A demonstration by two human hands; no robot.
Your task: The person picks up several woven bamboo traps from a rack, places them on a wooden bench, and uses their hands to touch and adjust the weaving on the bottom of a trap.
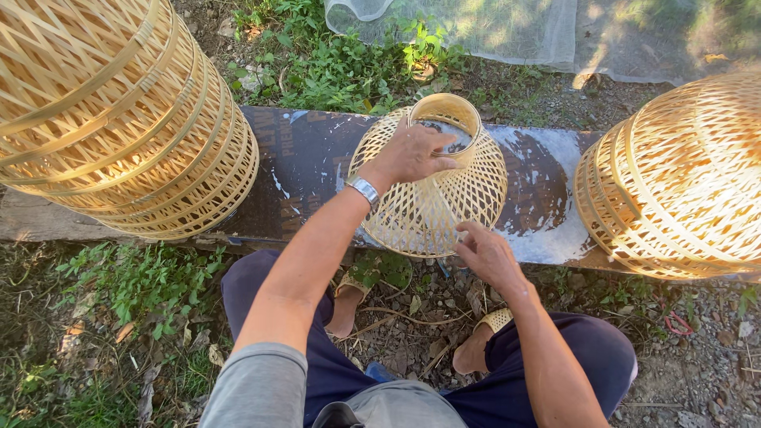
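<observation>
While left hand (408, 154) grips small basket (444, 202) neck, right hand (485, 254) touches rim.

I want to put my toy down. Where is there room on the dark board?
Bare board shows between the big stack of baskets and the small basket, and a narrower patch before the right basket. Around both hands, left hand and right hand, it is crowded.

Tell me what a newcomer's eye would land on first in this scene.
First, the small woven bamboo basket in the middle, lying on a dark worn board; the left hand grips its round neck while the right hand touches its lower rim. Next, the two bigger bamboo baskets flanking it: a large one at upper left and another at the right edge. Green weeds grow behind the board.
</observation>
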